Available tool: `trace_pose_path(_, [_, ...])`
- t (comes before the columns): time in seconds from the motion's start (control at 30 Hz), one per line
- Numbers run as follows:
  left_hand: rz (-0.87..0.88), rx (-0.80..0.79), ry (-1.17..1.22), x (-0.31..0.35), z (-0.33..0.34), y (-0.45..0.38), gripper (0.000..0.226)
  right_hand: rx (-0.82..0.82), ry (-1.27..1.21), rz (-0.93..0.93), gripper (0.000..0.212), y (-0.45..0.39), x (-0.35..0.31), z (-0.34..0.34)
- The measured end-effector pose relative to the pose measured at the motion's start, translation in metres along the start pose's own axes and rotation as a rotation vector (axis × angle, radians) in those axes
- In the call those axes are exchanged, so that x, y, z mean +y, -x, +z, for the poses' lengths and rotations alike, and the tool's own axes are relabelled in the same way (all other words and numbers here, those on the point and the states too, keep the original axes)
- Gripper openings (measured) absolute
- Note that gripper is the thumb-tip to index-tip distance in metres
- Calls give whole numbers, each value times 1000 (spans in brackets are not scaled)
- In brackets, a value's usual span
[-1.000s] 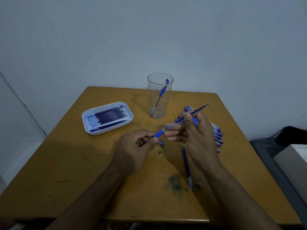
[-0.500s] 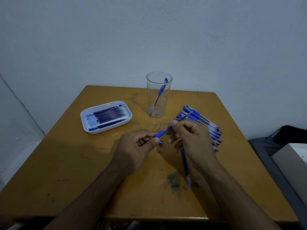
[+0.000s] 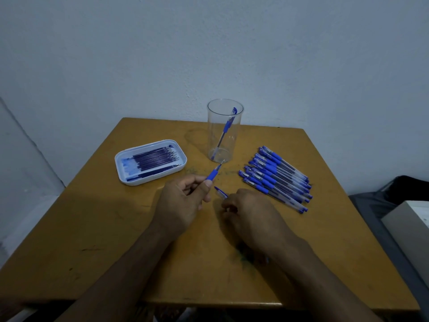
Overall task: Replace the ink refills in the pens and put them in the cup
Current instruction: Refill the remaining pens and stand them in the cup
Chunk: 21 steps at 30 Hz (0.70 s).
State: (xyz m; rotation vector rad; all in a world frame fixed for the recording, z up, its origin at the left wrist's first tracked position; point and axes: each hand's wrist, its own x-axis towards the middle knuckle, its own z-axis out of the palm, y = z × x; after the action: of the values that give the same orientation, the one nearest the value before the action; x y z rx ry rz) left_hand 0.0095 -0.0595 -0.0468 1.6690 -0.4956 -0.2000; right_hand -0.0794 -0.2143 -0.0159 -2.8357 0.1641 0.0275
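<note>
One finished pen [image 3: 224, 131] stands in the cup [image 3: 224, 130]. Right of the cup, about a dozen pens [image 3: 276, 178] wait. Left hand [image 3: 183, 202] pinches a pen's blue grip section [image 3: 212, 175] before the cup; right hand [image 3: 250, 213] reaches, curled, for a cap [image 3: 220, 192].

left hand [image 3: 183, 205] pinches blue pen grip section [image 3: 213, 175], tip toward cup [image 3: 224, 131] | right hand [image 3: 250, 217] curled low on table [image 3: 92, 228], touching pen cap [image 3: 221, 193] | pen row [image 3: 276, 177] beyond right hand | refill tray [image 3: 151, 161] beyond left hand
</note>
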Motion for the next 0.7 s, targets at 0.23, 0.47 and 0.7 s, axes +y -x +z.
trace_pose_path(0.23, [17, -103, -46, 1, -1, 3, 10, 225, -311, 95, 15, 0, 7, -6])
trace_pose_path(0.47, [50, -182, -45, 0, 2, 6, 13, 349, -1066, 157, 6, 6, 22, -31])
trace_pose_path(0.7, [66, -181, -78, 0, 3, 6, 15, 284, -1003, 127, 6, 8, 23, -32])
